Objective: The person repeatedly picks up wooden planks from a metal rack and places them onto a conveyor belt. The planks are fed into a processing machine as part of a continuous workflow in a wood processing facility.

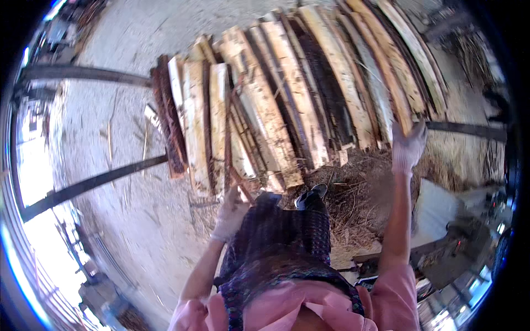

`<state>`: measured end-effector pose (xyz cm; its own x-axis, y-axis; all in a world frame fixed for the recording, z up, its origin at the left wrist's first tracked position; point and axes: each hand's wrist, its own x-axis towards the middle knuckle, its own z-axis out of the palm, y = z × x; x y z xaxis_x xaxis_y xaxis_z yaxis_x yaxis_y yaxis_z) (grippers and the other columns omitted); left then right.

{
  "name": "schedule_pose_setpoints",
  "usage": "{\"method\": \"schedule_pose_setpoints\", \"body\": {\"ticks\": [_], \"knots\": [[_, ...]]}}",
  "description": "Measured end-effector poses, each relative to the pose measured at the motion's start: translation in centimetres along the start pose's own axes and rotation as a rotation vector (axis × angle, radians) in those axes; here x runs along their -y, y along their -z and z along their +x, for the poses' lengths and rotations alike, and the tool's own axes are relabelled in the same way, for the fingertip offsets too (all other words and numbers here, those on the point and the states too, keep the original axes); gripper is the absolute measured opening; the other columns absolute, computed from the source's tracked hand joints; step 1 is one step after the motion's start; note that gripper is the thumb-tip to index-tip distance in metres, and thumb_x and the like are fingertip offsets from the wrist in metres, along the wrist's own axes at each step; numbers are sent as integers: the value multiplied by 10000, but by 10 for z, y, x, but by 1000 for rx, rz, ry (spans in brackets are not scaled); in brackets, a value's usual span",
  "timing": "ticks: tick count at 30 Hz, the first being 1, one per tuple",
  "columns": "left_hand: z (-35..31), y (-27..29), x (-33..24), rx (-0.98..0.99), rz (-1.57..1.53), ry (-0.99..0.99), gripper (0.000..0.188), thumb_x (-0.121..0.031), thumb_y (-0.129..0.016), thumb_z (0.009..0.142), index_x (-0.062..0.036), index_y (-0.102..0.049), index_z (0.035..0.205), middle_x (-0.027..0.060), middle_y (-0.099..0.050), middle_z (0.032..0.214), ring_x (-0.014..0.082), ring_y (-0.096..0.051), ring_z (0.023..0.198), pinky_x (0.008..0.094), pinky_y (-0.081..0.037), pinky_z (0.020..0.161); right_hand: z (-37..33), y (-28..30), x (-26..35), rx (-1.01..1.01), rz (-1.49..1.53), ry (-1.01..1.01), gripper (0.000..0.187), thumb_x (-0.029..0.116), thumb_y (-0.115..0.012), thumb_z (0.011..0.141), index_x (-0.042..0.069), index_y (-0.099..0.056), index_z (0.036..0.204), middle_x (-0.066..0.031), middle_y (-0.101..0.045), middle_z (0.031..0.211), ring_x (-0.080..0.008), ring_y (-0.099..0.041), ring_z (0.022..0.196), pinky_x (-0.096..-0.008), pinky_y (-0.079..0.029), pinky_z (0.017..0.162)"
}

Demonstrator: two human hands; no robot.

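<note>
White-gloved right grip [409,142] holds a long plank [393,88]

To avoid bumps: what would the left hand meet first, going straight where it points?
The left hand would probably meet the narrow brown strip first; contact may already exist, depth is unclear.

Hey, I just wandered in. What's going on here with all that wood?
A person in white gloves is handling rough wooden boards laid side by side in a long row. The right hand appears to grip the near end of a long board toward the right. The left hand is at the near ends farther left; whether it grips anything is unclear. Dark bars extend from the row's sides, and loose scraps litter the ground.
</note>
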<state>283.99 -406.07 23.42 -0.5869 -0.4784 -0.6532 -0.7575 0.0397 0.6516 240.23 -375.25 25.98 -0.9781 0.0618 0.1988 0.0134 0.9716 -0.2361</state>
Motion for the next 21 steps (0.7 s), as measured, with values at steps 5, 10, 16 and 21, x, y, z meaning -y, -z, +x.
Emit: {"method": "schedule_pose_setpoints", "body": {"ticks": [5, 10, 16, 21], "knots": [[52, 50, -60, -472, 537, 198, 1109, -414, -803, 854, -10, -159, 1660, 311, -351, 1619, 421, -465, 1443, 447, -461, 1160, -136, -14, 56, 458, 465, 321, 769, 165, -811, 892, -10, -440, 1542, -272, -527, 1513, -402, -473, 1450, -466, -401, 1214], [96, 89, -2, -410, 363, 285, 1292, -517, -873, 750, -30, -111, 1672, 338, -339, 1615, 489, -495, 1404, 489, -466, 1153, -262, -35, 64, 499, 453, 456, 723, 244, -835, 857, -22, -527, 1454, -274, -560, 1473, -413, -547, 1382, -449, -480, 1150], [92, 93, -3, -504, 459, 292, 1273, -524, -899, 710, 24, -211, 1630, 352, -466, 1466, 483, -559, 1291, 501, -489, 1110, -290, -12, 108, 885, 500, 549, 664, 352, -790, 893, 13, -564, 1417, -270, -624, 1373, -415, -635, 1242, -458, -541, 1015], [60, 78, -35, -437, 308, 298, 1259, -553, -902, 695, 20, -261, 1614, 258, -524, 1315, 406, -544, 1264, 527, -506, 1067, -283, -33, 177, 1312, 711, 250, 693, 407, -750, 932, 18, -547, 1468, -259, -651, 1370, -397, -630, 1279, -421, -520, 1057]]}}
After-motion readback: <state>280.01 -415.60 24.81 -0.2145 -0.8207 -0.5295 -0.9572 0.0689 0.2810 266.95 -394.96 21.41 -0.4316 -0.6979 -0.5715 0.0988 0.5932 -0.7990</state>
